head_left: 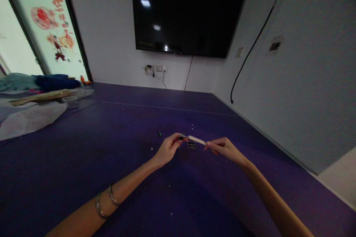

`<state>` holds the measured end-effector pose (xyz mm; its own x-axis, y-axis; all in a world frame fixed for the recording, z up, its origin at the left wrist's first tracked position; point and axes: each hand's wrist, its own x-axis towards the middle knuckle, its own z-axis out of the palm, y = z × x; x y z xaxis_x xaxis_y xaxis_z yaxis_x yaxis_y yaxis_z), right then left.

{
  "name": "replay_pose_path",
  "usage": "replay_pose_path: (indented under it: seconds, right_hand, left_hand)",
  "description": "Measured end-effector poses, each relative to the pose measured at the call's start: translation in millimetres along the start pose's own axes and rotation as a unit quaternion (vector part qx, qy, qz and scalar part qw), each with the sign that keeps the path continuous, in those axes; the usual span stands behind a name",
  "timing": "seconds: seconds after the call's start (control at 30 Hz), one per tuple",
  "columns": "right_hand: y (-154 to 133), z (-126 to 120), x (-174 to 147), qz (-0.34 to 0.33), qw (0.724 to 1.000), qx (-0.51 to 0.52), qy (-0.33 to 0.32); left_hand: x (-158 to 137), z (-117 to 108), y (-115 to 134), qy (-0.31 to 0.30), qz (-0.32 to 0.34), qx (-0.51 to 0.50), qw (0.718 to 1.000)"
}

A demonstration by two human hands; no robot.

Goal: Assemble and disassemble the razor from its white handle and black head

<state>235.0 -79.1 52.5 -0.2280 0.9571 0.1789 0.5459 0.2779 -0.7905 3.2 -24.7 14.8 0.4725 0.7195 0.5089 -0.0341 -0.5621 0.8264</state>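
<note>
My left hand [168, 147] is closed, pinching a small dark part [181, 137] with a reddish bit on its right side. In my right hand [224, 149] is a pale flat stick [198, 140], gripped near its lower end between thumb and fingers. The stick's rounded tip points left and is close to the reddish bit; I cannot tell whether they touch. Just below the stick, a small dark rectangular piece [191, 144] lies on the purple floor [125, 129]. A tiny green and black item [159, 133] rests to the left of my left hand.
White scraps [152, 149] are scattered over the floor. Clear plastic sheeting [33, 116], a flat wooden-looking piece [41, 97] and blue cloth [55, 82] lie at the left. A television [189, 13] hangs on the far wall, and a black cable [254, 42] dangles at the right.
</note>
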Motion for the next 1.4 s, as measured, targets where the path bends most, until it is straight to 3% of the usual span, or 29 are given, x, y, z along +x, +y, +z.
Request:
replay_pose_path:
  seconds: [0.5,0.73,0.9,1.13,1.4]
  right_hand:
    - [3,7,1,-0.020,1.000,0.008,-0.013]
    - [22,11,6,-0.002,0.999,0.017,0.033]
    - [19,14,7,-0.023,0.998,0.028,0.044]
    - [28,13,9,-0.020,0.998,0.028,0.058]
    - [23,20,10,-0.017,0.997,0.039,0.063]
  left_hand:
    - [-1,2,0,-0.013,0.003,0.014,1.000]
    - [1,2,-5,-0.014,-0.013,-0.058,0.998]
    - [1,5,-1,-0.049,-0.043,-0.108,0.992]
    - [-7,12,3,-0.139,-0.166,-0.278,0.936]
    - [-8,10,6,-0.190,-0.183,-0.373,0.890]
